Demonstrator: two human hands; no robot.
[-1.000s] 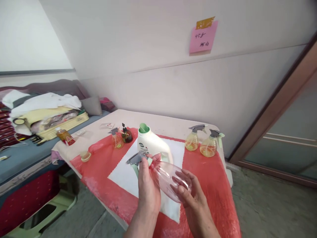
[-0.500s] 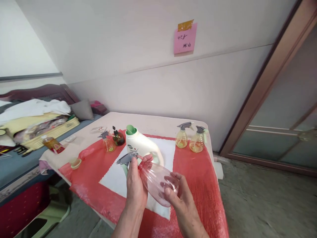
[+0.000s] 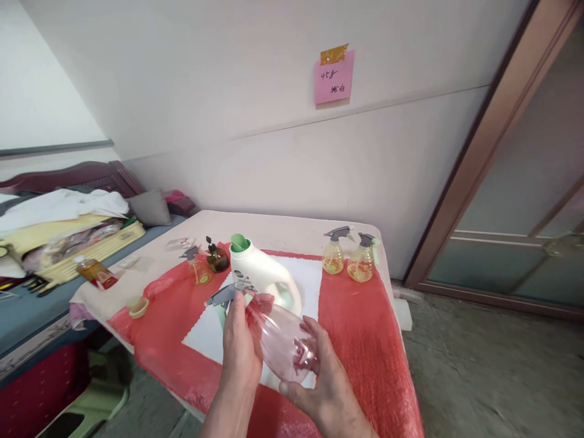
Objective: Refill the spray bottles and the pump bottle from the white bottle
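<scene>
I hold an empty clear spray bottle (image 3: 280,340) on its side above the table. My left hand (image 3: 239,350) is closed round its neck, just below the grey trigger head (image 3: 223,295). My right hand (image 3: 322,380) cups the bottle's rounded base from below, fingers curled on it. Right behind the bottle stands a white detergent jug (image 3: 260,274) with a green spout, on a white cloth (image 3: 207,331) laid over a red mat (image 3: 360,328).
Two spray bottles with yellow liquid (image 3: 349,258) stand at the table's far right. A small spray bottle (image 3: 197,267) and a dark bottle (image 3: 215,255) stand left of the jug, a small cup (image 3: 137,306) nearer the left edge. A bed with piled bedding (image 3: 59,219) lies left.
My view has swung right and slightly down. My right hand has slid under the bottle's base, and both hands with the bottle sit a little lower and further left in view.
</scene>
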